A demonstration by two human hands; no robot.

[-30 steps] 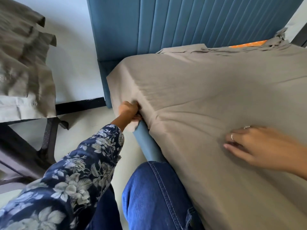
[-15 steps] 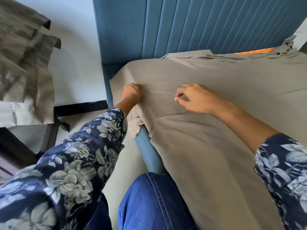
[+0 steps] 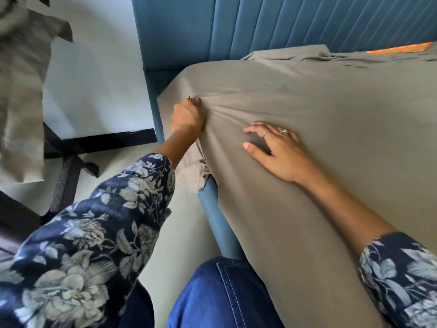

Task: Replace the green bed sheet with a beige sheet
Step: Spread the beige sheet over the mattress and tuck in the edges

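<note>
At nine o'clock the left hand (image 3: 186, 114) bunches the beige sheet (image 3: 319, 129), fingers curled tight – apparently pulling slack toward the bed edge. At centre the right hand (image 3: 277, 150) lies flat, fingers spread, pinning the cloth – the sheet covers the mattress.

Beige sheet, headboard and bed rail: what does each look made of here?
Beige sheet: thin matte woven cloth, probably cotton or a blend; it gathers into soft creases where the left hand grips it. Headboard: padded blue upholstery with stitched vertical channels and a faint sheen, perhaps faux leather or smooth fabric. Bed rail: the same blue covering, rounded, so likely padded too.
</note>
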